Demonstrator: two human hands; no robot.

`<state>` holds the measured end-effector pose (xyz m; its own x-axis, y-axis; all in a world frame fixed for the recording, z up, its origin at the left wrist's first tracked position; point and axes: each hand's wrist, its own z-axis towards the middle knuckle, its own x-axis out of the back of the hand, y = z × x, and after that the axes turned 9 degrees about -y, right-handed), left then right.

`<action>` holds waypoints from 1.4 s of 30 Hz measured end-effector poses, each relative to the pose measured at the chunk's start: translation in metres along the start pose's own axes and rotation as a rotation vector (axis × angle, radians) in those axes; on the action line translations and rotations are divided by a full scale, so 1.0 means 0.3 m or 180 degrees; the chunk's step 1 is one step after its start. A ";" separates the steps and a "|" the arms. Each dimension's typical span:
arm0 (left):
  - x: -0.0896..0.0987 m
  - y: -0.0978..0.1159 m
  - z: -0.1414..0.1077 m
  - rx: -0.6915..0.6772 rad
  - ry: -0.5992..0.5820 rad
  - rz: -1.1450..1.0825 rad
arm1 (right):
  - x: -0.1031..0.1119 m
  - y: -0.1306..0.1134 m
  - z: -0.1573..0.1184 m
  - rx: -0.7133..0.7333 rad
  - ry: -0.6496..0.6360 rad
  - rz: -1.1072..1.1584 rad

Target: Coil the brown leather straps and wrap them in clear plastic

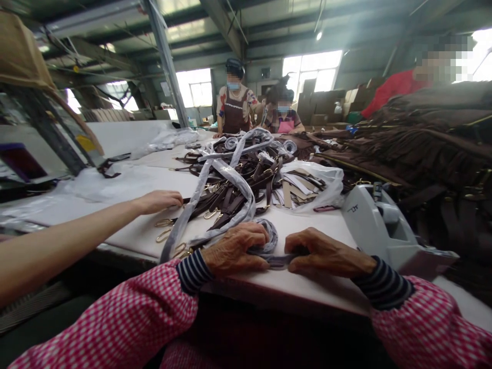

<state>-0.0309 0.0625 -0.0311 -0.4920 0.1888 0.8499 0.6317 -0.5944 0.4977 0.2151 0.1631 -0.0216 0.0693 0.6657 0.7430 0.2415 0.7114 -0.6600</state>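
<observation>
A plastic-wrapped strap snakes over the pile and is wound into a coil near the table's front edge. My left hand curls over the near side of that coil, its fingers closed on the strap. To the right, my right hand pinches a short flat length of the wrapped strap that spans the gap between my hands. The fingertips of both hands are partly hidden. Left of the coil, gold metal clasps stick out from under the strap.
Dark brown straps with gold clips are heaped beyond my hands. A co-worker's hand touches them from the left. A plastic bag of strips, a whitish tape dispenser and stacked brown goods stand rightward. Other people work behind.
</observation>
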 end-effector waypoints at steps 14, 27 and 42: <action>0.026 0.028 0.009 -0.0021 -0.0351 0.0541 | 0.011 0.056 0.061 0.0422 0.0445 -0.0579; 0.023 0.040 -0.012 0.0394 -0.0308 0.1314 | -0.042 0.021 0.034 -0.0051 0.0724 -0.1061; -0.094 0.037 0.007 0.0668 0.0459 0.1114 | -0.040 0.033 0.025 0.0110 0.1000 -0.0583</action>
<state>-0.0089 0.0521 -0.0491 -0.2956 -0.1158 0.9483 0.8761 -0.4286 0.2208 0.2094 0.1639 -0.0380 0.3231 0.4287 0.8437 0.2449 0.8233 -0.5121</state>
